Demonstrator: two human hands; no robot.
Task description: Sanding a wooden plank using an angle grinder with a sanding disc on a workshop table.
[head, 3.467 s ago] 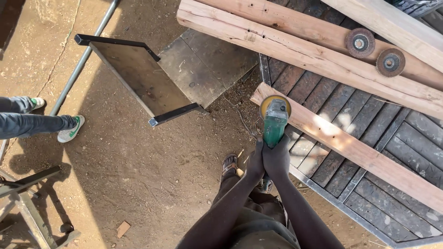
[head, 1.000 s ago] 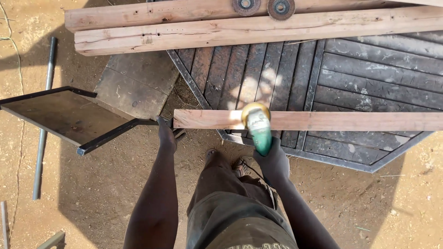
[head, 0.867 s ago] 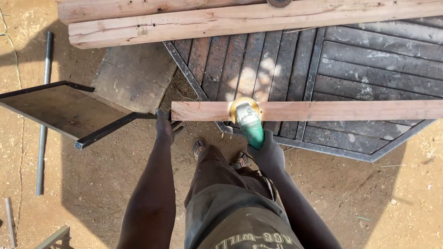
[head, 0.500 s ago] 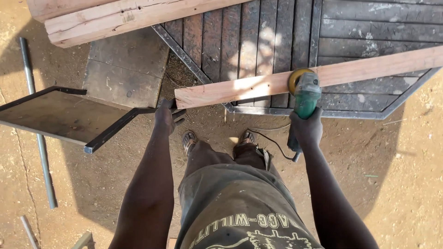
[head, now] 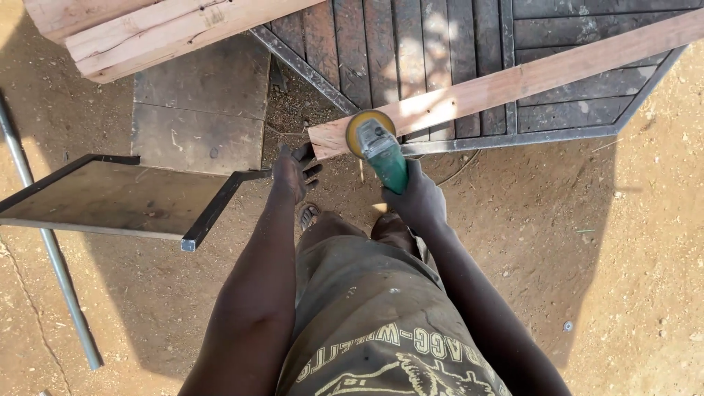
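Observation:
My right hand [head: 419, 198] grips a green angle grinder [head: 381, 150]. Its yellow sanding disc [head: 367, 126] rests on the near end of a long pale wooden plank [head: 528, 73]. The plank lies slanted across a dark slatted octagonal panel [head: 440, 44] with a metal frame. My left hand [head: 295, 170] hangs just left of the plank's end, fingers loosely curled, holding nothing; whether it touches the plank I cannot tell. The grinder's cord [head: 458, 163] trails on the dirt under the panel's edge.
A dark metal-framed board [head: 110, 202] stands at my left over the sandy ground. Thick timber beams [head: 147, 33] lie at the top left, a flat slab [head: 198, 110] below them. A thin metal pipe [head: 51, 249] runs along the left edge.
The grinder has slid left along the plank to its near end. The plank now slants more steeply up to the right, and my view has shifted.

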